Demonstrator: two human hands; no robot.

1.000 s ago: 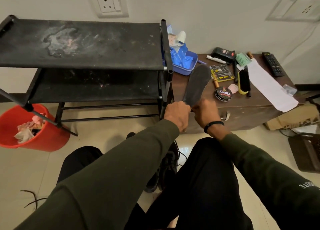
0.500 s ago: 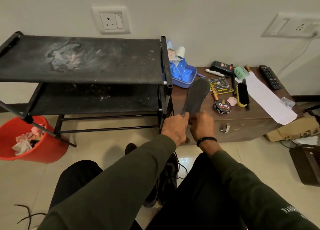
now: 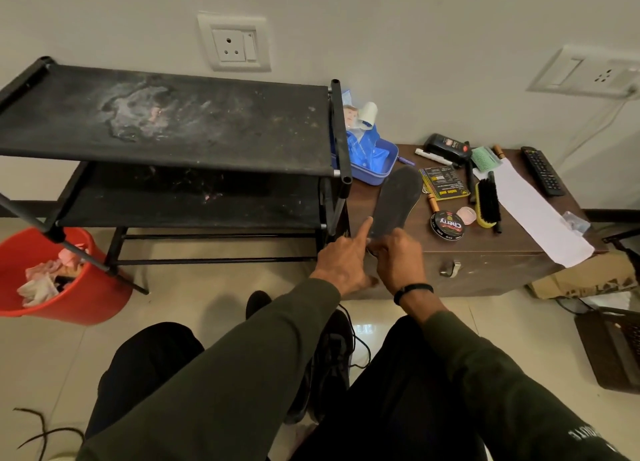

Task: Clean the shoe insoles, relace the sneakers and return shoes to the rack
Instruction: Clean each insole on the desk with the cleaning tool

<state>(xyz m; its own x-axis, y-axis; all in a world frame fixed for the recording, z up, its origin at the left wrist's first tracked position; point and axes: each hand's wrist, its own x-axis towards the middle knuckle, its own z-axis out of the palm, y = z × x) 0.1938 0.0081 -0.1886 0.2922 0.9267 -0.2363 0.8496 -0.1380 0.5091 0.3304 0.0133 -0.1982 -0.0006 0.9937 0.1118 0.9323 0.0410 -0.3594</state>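
A: Where is the insole (image 3: pixel 394 200) sitting at this moment?

B: It is lying out over the brown table (image 3: pixel 485 252), toe end pointing away toward the blue tub (image 3: pixel 377 169), heel end coming back to the hands at the table's near edge.

A: Who is holding it?

B: The right hand (image 3: pixel 398 256) is gripping the heel end, its fingers (image 3: pixel 379 251) curling around the edge. A black band is circling that wrist.

A: And the left hand (image 3: pixel 341 263)?

B: It is sitting just beside the right one, with its index finger sticking straight out and lying along the insole's left edge. The other fingers are folding under; I cannot tell whether they are pinching the heel as well.

A: What is lying near the insole on the table?

B: A round tin of polish (image 3: pixel 447 225) is sitting just right of it, a black-bristled brush (image 3: pixel 487 202) beyond that, then a long white sheet of paper (image 3: pixel 533 211) and a remote control (image 3: pixel 542 171) at the far corner.

A: And the shoes?

B: A dark sneaker (image 3: pixel 332 363) is standing on the floor between the person's legs, with loose black lace trailing beside it. The black rack (image 3: pixel 166 128) is standing to the left of the table, its fabric shelves dusty and bearing pale stains. A red bucket (image 3: pixel 79 287) holding crumpled rags is sitting by its left leg.
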